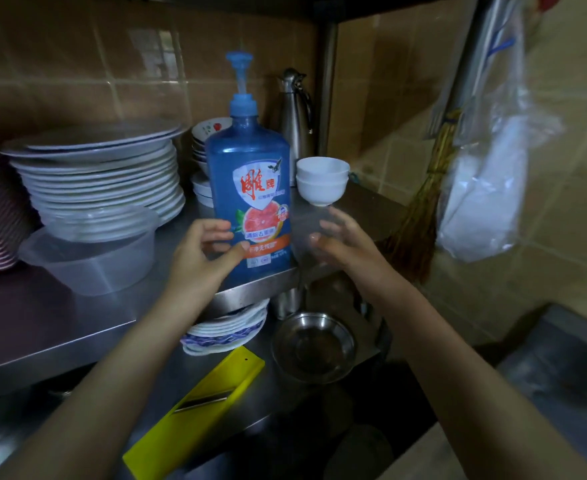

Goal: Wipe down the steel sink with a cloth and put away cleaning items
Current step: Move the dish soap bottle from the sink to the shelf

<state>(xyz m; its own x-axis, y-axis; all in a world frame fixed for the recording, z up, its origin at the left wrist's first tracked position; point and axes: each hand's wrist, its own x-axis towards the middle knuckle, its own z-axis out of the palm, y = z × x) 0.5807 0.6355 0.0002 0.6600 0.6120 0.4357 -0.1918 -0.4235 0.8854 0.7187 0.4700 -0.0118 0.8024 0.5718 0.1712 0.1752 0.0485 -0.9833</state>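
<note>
A tall blue dish-soap bottle (pixel 248 188) with a pump top stands upright near the front edge of the upper steel shelf (pixel 77 313). My left hand (pixel 198 258) hovers in front of its lower left side, fingers loosely curled, thumb by the label; I cannot tell if it touches. My right hand (pixel 342 240) is just right of the bottle, fingers relaxed and spread, holding nothing. A steel sink rim (pixel 562 362) shows at the lower right. No cloth is in view.
On the shelf stand a stack of white plates (pixel 101 174), a clear plastic tub (pixel 91 258), two small white bowls (pixel 322 180) and a steel jug (pixel 295 116). Below lie a yellow slicer (pixel 198 410), a steel bowl (pixel 314 344) and patterned plates (pixel 226 330). A broom (pixel 420 216) and plastic bag (pixel 486 174) hang right.
</note>
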